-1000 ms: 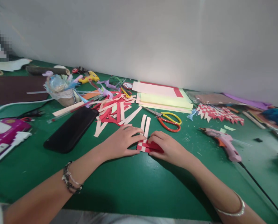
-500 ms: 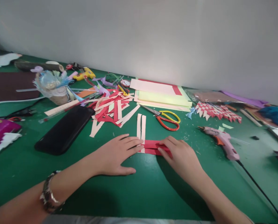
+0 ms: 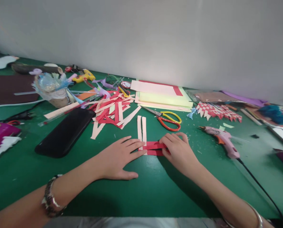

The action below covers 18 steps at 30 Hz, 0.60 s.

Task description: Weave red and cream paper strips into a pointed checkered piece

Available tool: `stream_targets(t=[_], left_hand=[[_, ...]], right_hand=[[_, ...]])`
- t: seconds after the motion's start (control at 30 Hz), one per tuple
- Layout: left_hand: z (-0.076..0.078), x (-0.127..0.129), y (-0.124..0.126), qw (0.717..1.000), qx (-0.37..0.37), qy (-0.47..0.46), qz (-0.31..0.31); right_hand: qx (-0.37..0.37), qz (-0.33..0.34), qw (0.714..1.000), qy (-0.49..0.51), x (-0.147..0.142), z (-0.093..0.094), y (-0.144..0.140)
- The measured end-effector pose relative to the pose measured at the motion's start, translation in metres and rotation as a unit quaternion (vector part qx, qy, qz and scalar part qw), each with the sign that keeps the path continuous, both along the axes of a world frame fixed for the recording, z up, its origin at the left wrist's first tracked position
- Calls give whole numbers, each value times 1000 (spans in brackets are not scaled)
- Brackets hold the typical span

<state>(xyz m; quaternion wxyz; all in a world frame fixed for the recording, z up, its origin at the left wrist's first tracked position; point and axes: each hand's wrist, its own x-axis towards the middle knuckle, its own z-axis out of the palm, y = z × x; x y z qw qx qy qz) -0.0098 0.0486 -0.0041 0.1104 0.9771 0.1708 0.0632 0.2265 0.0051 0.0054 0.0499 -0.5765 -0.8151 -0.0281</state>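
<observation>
Paper weave (image 3: 153, 148), tabletop (image 3: 141, 190) centre: light, limp, tears easily; your left hand (image 3: 118, 156) lies flat pinning its 9 o'clock edge, right hand (image 3: 178, 152) pinches red strips at 3 o'clock.

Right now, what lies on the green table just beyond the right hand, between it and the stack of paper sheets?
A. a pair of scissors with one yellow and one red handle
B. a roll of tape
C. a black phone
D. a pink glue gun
A: the scissors, one handle yellow and one red, lie just beyond the right hand, in front of the paper sheets.
</observation>
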Motion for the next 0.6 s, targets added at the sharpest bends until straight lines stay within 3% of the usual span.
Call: stream_targets(t=[0.23,0.33,0.5,0.6], left_hand=[[0,1,2,1000,0,14,-5],[-1,0,1,1000,1,9,-6],[-4,-5,-6,1000,-6,22,15],[-4,-7,-8,999,-19,42,13]], right_hand=[[114,51,981,-146,-10,4,-1],[131,74,975,-165,-11,4,-1],[40,77,991,-100,-7,-3,1],[-26,63,998,0,-3,-5,3]])
